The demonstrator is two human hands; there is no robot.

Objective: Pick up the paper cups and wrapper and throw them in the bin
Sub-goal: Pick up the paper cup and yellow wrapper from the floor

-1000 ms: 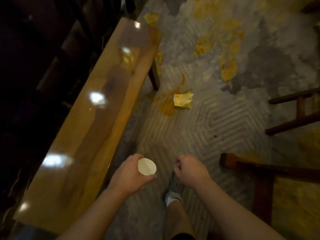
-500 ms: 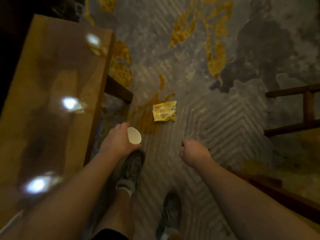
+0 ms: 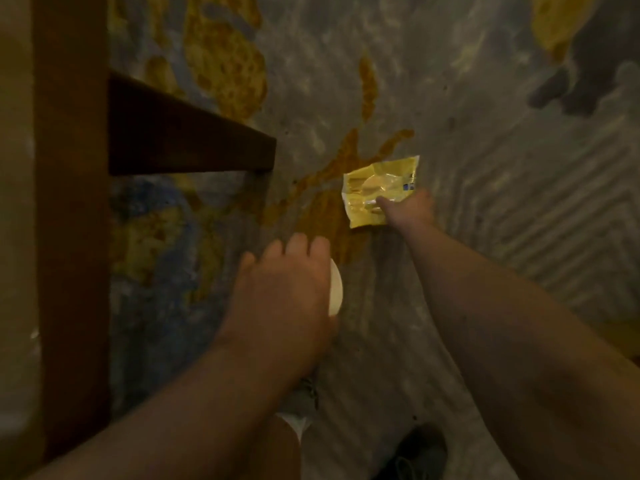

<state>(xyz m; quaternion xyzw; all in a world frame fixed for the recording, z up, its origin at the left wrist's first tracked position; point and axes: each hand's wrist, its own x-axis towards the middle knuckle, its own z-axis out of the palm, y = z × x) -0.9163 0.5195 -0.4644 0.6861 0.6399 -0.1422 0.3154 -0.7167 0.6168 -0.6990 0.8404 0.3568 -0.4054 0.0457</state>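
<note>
A yellow wrapper [image 3: 374, 188] lies flat on the patterned carpet, a little right of centre. My right hand [image 3: 408, 209] is stretched down to it, thumb pressed on its lower right part, the other fingers hidden at its edge. My left hand [image 3: 280, 289] hovers nearer to me and lower left, shut on a white paper cup [image 3: 336, 287]; only the cup's rim side shows past my fingers. No bin is in view.
A wooden table's edge and leg [image 3: 72, 202] run down the left, with a dark crossbar [image 3: 187, 140] jutting right toward the wrapper. My shoes [image 3: 415, 452] stand on the grey and yellow carpet [image 3: 485, 168] at the bottom.
I have bent down closer to the floor. My right hand has reached forward from an empty fist onto the wrapper. My left hand still holds the cup.
</note>
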